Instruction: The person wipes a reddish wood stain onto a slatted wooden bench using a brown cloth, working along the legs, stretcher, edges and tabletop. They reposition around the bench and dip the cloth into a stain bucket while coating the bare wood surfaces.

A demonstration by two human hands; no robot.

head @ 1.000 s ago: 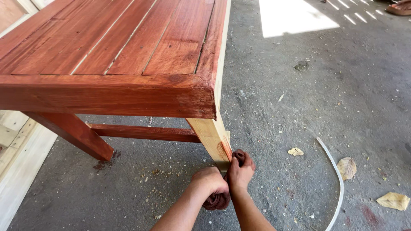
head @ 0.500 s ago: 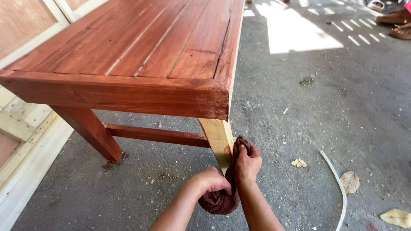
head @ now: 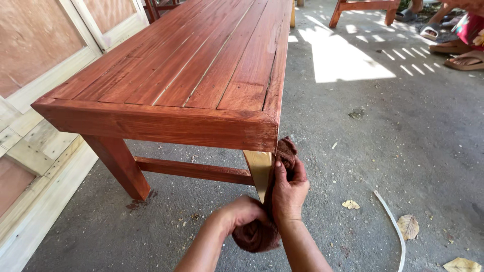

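Note:
A red-stained wooden bench point(head: 201, 65) with a slatted top stands in front of me. Its near right leg point(head: 258, 168) is pale, bare wood. My right hand point(head: 288, 190) presses a dark red rag point(head: 285, 151) against the side of that leg, just under the bench's corner. My left hand point(head: 242, 214) grips the bunched lower part of the same rag point(head: 257, 235), close to the leg's lower end. The near left leg point(head: 118, 166) and the crossbar point(head: 194, 170) are stained red.
Pale wooden panels point(head: 35, 151) stand at the left. On the concrete floor lie dry leaves point(head: 408, 225) and a curved white strip point(head: 393, 226). Another person's feet in sandals point(head: 454, 48) and a second wooden frame point(head: 360, 7) are at the far right.
Both hands and the rag have moved up the pale leg, from near its bottom to just under the bench top. My view has lifted and shows more of the bench top.

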